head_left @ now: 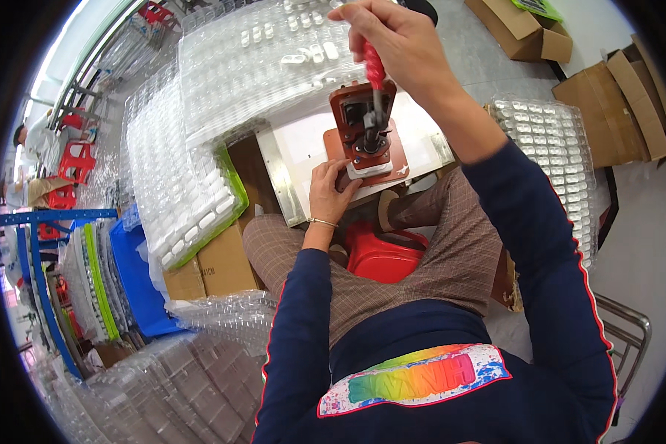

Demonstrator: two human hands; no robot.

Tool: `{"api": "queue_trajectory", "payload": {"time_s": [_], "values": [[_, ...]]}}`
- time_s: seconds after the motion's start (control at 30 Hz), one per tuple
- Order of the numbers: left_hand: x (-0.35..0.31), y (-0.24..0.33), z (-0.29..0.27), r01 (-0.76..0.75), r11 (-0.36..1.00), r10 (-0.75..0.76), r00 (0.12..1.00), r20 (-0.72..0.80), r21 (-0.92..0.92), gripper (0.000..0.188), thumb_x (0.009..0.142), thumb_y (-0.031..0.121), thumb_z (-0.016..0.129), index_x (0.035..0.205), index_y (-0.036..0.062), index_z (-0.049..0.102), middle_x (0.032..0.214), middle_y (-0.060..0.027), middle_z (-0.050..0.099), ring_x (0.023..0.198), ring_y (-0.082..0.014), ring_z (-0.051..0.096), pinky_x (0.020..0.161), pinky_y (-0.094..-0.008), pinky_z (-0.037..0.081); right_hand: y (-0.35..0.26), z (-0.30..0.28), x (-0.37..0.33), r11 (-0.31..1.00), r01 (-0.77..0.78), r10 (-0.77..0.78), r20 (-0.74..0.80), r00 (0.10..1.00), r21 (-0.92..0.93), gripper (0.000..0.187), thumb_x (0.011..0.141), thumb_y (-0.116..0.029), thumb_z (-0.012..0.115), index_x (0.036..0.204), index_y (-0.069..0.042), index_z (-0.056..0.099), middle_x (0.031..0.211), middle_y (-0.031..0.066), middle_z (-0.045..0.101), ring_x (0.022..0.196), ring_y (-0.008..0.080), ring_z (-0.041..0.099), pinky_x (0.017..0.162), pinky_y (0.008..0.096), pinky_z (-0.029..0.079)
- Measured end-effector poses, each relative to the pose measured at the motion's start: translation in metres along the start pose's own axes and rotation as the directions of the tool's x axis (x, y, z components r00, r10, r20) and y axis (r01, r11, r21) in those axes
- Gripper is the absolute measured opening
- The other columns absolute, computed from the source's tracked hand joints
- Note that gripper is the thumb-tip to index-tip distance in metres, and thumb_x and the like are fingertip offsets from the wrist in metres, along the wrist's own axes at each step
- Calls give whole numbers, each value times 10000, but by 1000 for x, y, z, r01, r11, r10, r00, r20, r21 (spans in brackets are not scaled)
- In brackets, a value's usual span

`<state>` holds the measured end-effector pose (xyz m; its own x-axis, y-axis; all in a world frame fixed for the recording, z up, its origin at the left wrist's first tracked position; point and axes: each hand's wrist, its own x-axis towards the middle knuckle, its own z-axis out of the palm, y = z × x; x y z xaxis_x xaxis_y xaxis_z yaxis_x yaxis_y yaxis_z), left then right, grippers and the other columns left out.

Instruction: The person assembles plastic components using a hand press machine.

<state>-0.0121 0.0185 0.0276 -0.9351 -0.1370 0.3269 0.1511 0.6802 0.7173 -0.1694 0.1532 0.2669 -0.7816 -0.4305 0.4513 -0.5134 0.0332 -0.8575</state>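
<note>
In front of me a small reddish-brown hand press [362,111] stands on a white board [297,143], on a base plate of the same colour. My right hand [396,33] is closed about the upper end of its red lever handle [374,68]. Low at the press, a small white plastic piece [370,171] lies under the ram. My left hand [330,191] pinches the near left end of this piece between thumb and fingers. The fingertips are partly hidden by the press.
Clear trays of white parts [174,166] stand stacked to the left, with more trays [251,66] beyond the press and another stack [547,140] at right. Cardboard boxes [607,111] sit far right. A blue bin [137,274] is at left. Between my legs shows a red stool [383,257].
</note>
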Motion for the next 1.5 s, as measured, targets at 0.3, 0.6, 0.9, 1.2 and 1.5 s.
{"api": "queue_trajectory", "payload": {"time_s": [0.3,0.6,0.9,1.2,1.5], "values": [[2,0,-1,-27,999,28,999,-27,43,472,695,184,821,1105,53,627,1072,-101,613,1018,-292,555,890,-378,476,142,-5,-159,889,-416,414,-53,909,-191,220,868,-228,673,942,-20,676,873,85,657,762,179,616,727,328,499],[-8,-23,6,-3,999,3,1000,-18,46,469,718,162,812,1124,20,624,1137,-143,607,1088,-321,554,944,-395,453,140,21,-188,933,-220,255,92,963,-284,217,785,-127,712,946,-12,623,992,165,552,906,320,594,813,390,497],[-4,-17,13,-35,998,34,999,16,56,455,742,142,809,1106,15,568,1063,-149,541,1000,-337,522,885,-407,431,197,-241,-227,739,-552,332,-504,797,-386,199,860,-196,687,991,-46,689,930,71,629,839,178,602,772,304,487],[-8,-10,10,88,994,-93,992,89,65,369,804,37,734,1145,19,594,1256,-155,519,1171,-315,524,988,-409,420,201,-459,-337,188,-844,174,-829,532,-502,113,828,-137,669,922,-82,698,950,110,643,875,290,637,777,391,501],[-13,-5,7,351,870,-332,936,117,-345,438,791,35,759,1193,-8,590,1140,-118,629,1074,-213,612,932,-365,493,253,-482,-320,234,-833,320,-770,552,-501,138,826,-44,523,888,-53,646,979,155,596,965,355,564,837,422,451]]}}
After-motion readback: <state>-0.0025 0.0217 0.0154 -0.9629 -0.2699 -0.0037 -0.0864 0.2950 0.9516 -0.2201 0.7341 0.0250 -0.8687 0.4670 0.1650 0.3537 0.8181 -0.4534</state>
